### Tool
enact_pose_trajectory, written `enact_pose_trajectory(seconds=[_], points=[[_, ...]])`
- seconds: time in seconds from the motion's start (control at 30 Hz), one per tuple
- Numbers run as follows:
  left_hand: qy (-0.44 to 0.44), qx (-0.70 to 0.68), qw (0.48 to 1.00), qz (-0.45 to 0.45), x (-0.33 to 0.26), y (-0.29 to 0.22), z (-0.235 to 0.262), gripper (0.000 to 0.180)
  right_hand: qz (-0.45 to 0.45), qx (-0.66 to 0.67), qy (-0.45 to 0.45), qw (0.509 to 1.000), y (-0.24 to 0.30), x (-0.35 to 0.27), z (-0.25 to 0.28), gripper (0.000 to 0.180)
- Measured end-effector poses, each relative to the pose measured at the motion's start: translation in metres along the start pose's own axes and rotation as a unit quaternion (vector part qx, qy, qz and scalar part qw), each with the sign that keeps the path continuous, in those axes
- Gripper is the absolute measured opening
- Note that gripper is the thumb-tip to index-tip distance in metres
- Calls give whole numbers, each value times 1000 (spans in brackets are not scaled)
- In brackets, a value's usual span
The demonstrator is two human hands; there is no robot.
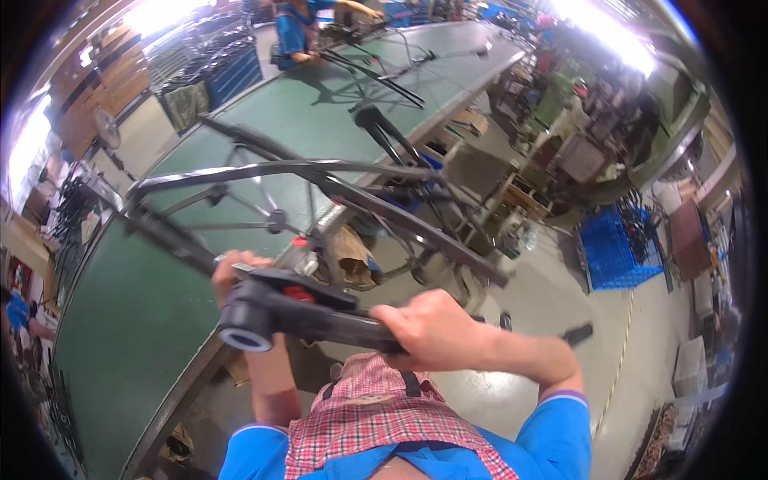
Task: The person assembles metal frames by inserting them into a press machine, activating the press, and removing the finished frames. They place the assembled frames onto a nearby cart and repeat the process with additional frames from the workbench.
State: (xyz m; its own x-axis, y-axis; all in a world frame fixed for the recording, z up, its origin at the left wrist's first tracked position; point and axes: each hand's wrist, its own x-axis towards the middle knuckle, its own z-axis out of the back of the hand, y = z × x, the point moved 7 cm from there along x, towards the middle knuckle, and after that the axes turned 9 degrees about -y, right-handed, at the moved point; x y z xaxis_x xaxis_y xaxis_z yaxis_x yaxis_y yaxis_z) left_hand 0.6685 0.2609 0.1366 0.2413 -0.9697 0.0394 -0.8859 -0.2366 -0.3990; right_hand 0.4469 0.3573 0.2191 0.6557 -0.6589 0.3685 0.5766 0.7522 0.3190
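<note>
I hold a large dark tubular metal frame [276,167] with crossing bars, tilted over the table edge. At its near end is a black plastic joint [272,308] with a round, pale-rimmed opening and a red part. My right hand [436,332] is closed around the dark bar that runs right from this joint. Behind the joint, my left hand [232,272] is closed on the frame's tube, its palm partly hidden. Thin rods meet at a small dark hub [276,221] beneath the bars. Motion blurs parts of the frame.
A long green-topped table [120,344] stretches from near left to far right. At its far end a person in blue [294,36] stands by more dark frames [376,76]. A blue crate [616,248] with black parts stands on the floor at right. A brown bag [352,254] is below the table edge.
</note>
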Motion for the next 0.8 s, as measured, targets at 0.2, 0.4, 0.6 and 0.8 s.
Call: enact_pose_trajectory(seconds=[0.2, 0.4, 0.6, 0.8], points=[[-72, 44, 951, -298, -10, -161, 139, 23, 196, -84, 54, 976, 51, 167, -81, 25], [-379, 34, 918, -112, -79, -129, 280, 30, 267, -128, 73, 952, 33, 251, -231, 19], [-361, 31, 926, -103, -132, -98, 300, 30, 287, -56, 166, 942, 23, 222, -309, 22], [-338, 73, 933, -102, -51, -140, 312, 41, 196, -38, -72, 977, -5, 211, -275, 48]])
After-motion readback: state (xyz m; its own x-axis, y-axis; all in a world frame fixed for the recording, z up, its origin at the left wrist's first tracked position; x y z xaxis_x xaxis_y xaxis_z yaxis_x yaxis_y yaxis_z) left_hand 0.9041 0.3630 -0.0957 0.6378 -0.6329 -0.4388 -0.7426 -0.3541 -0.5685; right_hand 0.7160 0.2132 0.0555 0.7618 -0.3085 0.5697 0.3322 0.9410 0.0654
